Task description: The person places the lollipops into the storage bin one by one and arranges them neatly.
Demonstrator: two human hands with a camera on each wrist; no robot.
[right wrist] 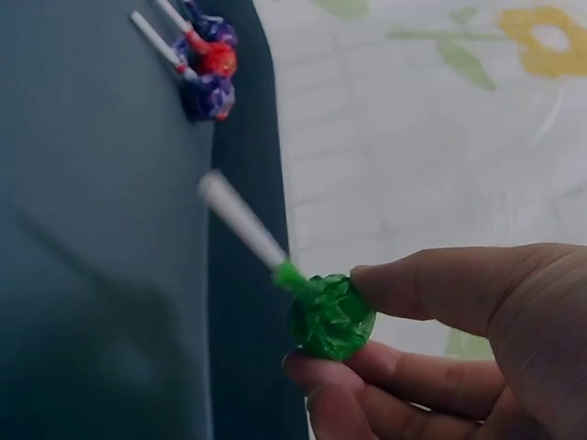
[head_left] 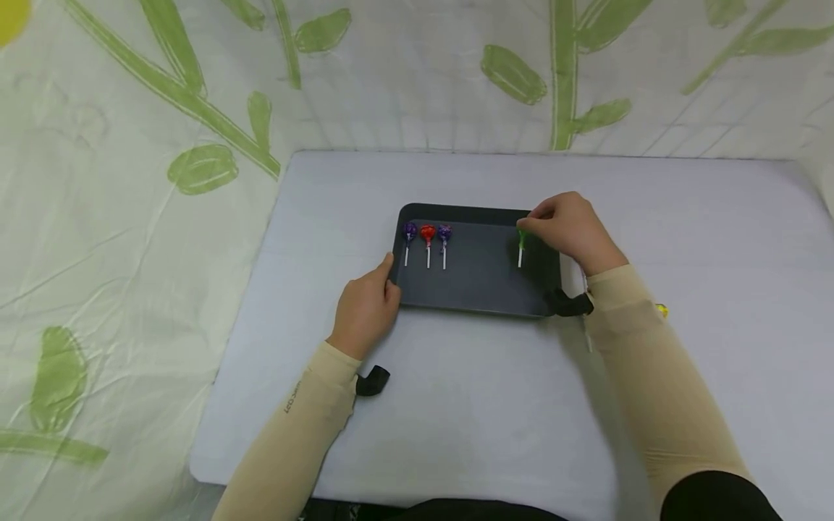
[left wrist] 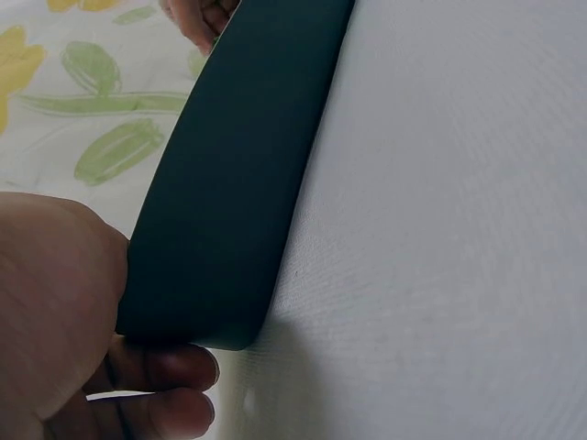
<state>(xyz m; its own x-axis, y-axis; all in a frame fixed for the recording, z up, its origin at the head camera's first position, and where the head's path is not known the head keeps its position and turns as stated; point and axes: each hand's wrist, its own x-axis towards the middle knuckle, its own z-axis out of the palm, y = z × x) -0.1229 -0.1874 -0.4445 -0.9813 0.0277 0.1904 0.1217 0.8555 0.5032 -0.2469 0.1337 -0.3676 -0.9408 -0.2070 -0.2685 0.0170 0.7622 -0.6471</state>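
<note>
My right hand pinches a green-wrapped lollipop by its candy head, over the right part of a dark tray. The white stick points toward me in the head view. My left hand grips the tray's left side, thumb at the rim and fingers partly hidden underneath. In the left wrist view its fingers curl at the corner of the tray wall. At the tray's left lie a purple lollipop, a red lollipop and another purple lollipop side by side, sticks toward me.
The tray rests on a white table. A yellow lollipop head shows at the outer side of my right forearm, mostly hidden by the sleeve. Behind the table hangs a leaf-patterned cloth.
</note>
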